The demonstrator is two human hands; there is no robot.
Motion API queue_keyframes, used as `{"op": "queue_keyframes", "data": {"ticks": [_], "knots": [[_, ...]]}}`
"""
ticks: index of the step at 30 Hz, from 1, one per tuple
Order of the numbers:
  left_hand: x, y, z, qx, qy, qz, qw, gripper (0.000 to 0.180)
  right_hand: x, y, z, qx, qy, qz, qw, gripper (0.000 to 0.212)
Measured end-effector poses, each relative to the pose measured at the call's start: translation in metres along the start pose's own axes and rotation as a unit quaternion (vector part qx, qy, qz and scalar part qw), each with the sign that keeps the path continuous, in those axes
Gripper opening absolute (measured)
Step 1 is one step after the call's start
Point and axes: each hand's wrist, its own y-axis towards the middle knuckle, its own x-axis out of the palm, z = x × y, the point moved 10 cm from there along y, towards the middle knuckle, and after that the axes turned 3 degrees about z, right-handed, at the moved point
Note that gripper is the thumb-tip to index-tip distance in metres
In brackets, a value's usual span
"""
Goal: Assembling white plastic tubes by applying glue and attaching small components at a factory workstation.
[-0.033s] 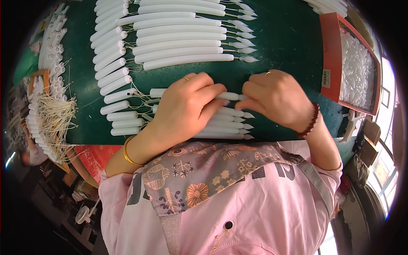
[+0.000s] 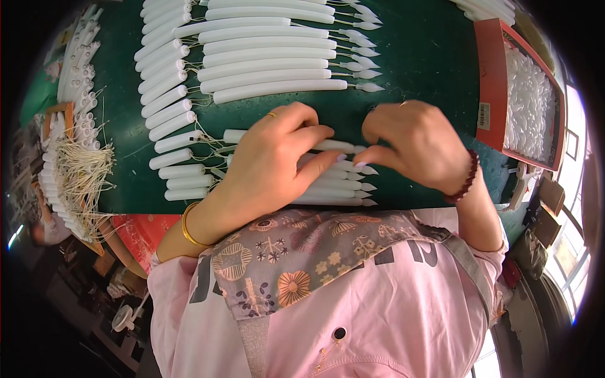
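Note:
A white electric taper candle (image 2: 333, 145) lies between the thumb and fingers of my left hand (image 2: 272, 154), which is closed on it; the rest of its length is hidden under that hand. At the candle's right end is its tip (image 2: 359, 150), partly covered. Beside this tip my right hand (image 2: 413, 145) is open, thumb and bent fingers apart, slightly blurred. Nearer me lie several finished-looking white candles (image 2: 334, 184) with flame-shaped tips (image 2: 367, 186). Short white tubes (image 2: 181, 171) with thin wires join them at the left.
Farther off on the green table (image 2: 428, 63) lies a row of white candles (image 2: 271, 69) with wired flame tips. A red box (image 2: 490, 85) of small white translucent pieces (image 2: 529, 101) stands at the right. Bundled pale wires (image 2: 85, 165) and white tubes (image 2: 79, 75) are at the left.
My right hand has loosened from the candle's tip, its fingers parting from the thumb. My left thumb and the held candle have shifted slightly nearer me.

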Motion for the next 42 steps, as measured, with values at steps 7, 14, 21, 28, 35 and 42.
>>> {"op": "queue_keyframes", "data": {"ticks": [7,14,21,28,35,42], "knots": [[-0.025,0.023,-0.016,0.034,0.13,0.091,0.987,0.023,-0.031,-0.001,0.025,0.041,-0.155,0.193,0.968,0.021],[-0.007,0.02,-0.007,0.051,0.149,0.064,0.985,0.025,-0.009,-0.012,0.018,0.076,-0.118,0.157,0.978,0.019],[-0.003,0.012,-0.013,0.046,0.039,0.027,0.998,0.026,-0.01,-0.01,0.009,0.09,-0.058,0.106,0.989,0.019],[0.003,0.009,-0.018,0.061,0.037,0.018,0.997,0.025,-0.003,-0.011,0.012,0.076,-0.054,0.092,0.991,0.021],[0.006,0.01,-0.015,0.071,0.015,-0.002,0.997,0.018,0.004,-0.004,0.0,-0.032,-0.066,0.072,0.995,0.028],[0.004,0.01,-0.016,0.064,0.009,0.013,0.998,0.018,0.008,0.002,-0.001,-0.023,-0.054,0.096,0.994,0.029]]}}
